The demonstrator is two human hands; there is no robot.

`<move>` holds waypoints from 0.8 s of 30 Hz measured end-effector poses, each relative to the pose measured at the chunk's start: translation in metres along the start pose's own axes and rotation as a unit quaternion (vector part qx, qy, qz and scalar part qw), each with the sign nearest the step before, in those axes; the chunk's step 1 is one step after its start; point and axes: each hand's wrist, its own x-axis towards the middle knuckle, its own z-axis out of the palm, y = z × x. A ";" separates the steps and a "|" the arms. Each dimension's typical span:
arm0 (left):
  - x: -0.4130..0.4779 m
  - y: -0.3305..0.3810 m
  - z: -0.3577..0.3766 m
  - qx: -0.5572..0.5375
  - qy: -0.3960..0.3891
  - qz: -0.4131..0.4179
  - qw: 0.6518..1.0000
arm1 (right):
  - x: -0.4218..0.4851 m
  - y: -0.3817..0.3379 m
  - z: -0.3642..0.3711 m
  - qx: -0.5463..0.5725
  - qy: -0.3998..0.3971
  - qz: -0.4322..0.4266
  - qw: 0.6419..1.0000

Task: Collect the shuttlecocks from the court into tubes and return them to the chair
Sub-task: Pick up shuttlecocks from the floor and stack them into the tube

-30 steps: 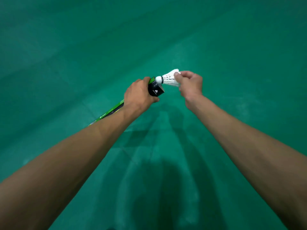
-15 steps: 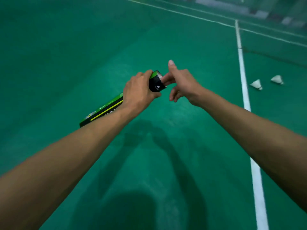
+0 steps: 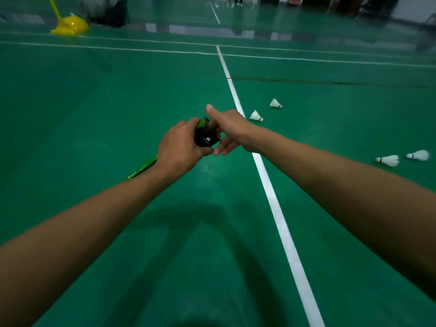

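Observation:
My left hand [image 3: 181,147] grips a green and black shuttlecock tube [image 3: 205,136] near its black open end; the rest of the tube runs back under my forearm. My right hand [image 3: 227,128] is at the tube's mouth with the thumb raised and the fingers loosely extended beside and into the opening; no shuttlecock shows in it. Several white shuttlecocks lie on the green court to the right: one [image 3: 256,116] just past the white line, another [image 3: 275,103] beyond it, and two further right, one [image 3: 388,160] beside the other [image 3: 418,155].
A white court line [image 3: 271,192] runs from near right to far centre and meets cross lines [image 3: 141,50] at the back. A yellow post base [image 3: 70,25] and a dark bag [image 3: 108,11] stand at the far left. Dark furniture lines the far wall.
The shuttlecock my right hand held at the tube's mouth has gone into the tube, out of sight. My view has lifted, bringing the court lines, loose shuttlecocks and far end into sight.

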 end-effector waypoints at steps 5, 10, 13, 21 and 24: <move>0.048 0.045 0.029 0.000 -0.006 0.015 1.000 | 0.028 0.033 -0.067 -0.061 0.210 -0.050 0.975; 0.102 0.094 0.083 0.011 -0.028 0.009 1.000 | 0.043 0.075 -0.139 -0.289 0.231 -0.058 0.927; 0.139 0.125 0.117 0.017 -0.044 -0.001 0.999 | 0.057 0.105 -0.185 -0.394 0.212 -0.072 0.891; 0.247 0.195 0.172 0.060 -0.109 0.014 0.992 | 0.106 0.163 -0.285 -0.458 0.119 -0.024 0.881; 0.273 0.206 0.183 0.085 -0.127 0.034 0.988 | 0.129 0.161 -0.305 -0.448 0.119 -0.005 0.886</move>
